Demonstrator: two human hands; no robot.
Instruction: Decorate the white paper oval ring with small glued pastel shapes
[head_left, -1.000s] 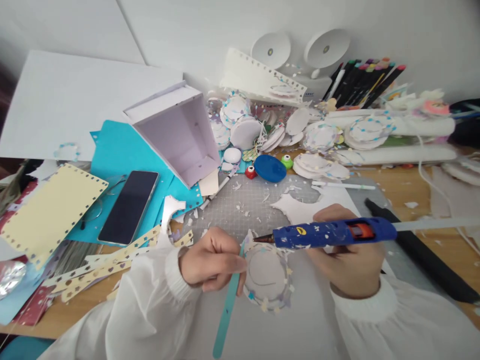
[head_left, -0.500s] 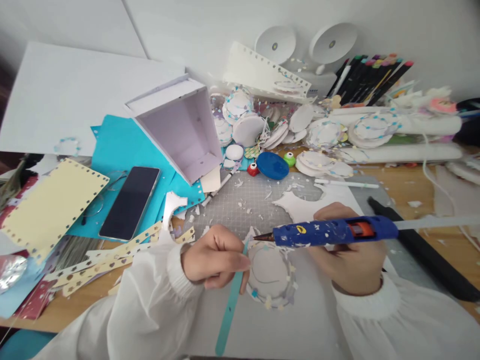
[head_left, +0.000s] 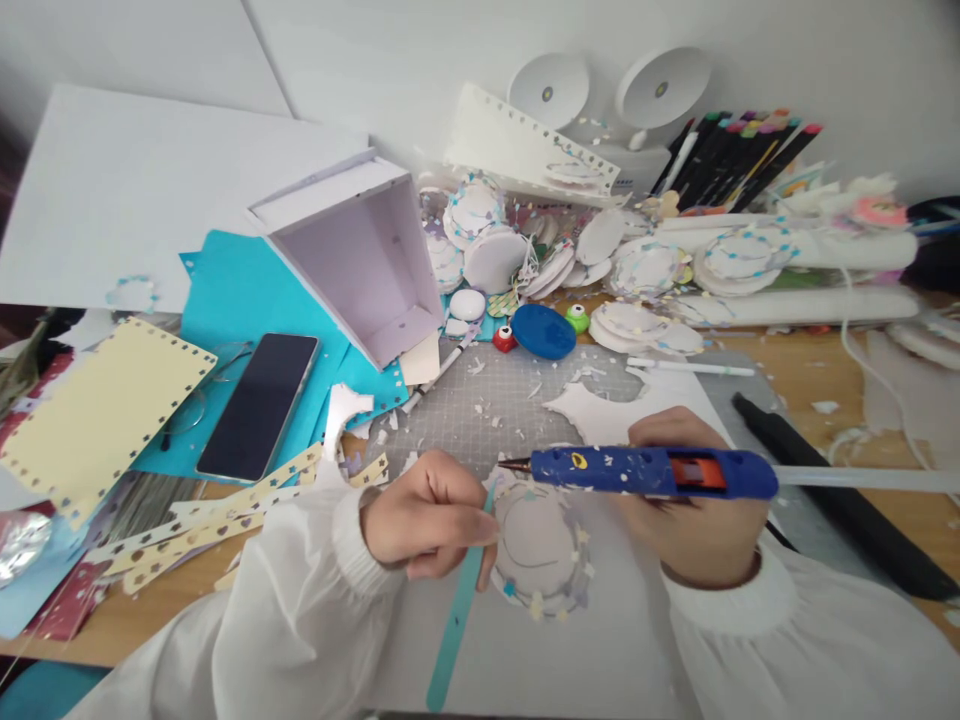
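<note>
Two tools are held: a teal stick (head_left: 454,625) by the left hand (head_left: 431,520), its fingers pinched narrow, and a blue glue gun (head_left: 630,472) by the curled fingers of the right hand (head_left: 705,540). Between the hands, just beside the nozzle (head_left: 516,464), a star-trimmed round piece (head_left: 538,530) is positioned over a white sheet (head_left: 615,645).

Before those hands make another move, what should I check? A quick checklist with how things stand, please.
1. Blue glue gun held: ok, in the right hand.
2. Clear rod in place: ok, it sticks out from the gun's back end.
3. Teal stick held: ok, pinched in the left hand.
4. Tip hot: cannot tell by looking.
5. Decorated disc steadied: cannot tell whether the left fingers touch its edge.
6. Grey cutting mat free of scraps: not ok, white bits litter it.
</note>
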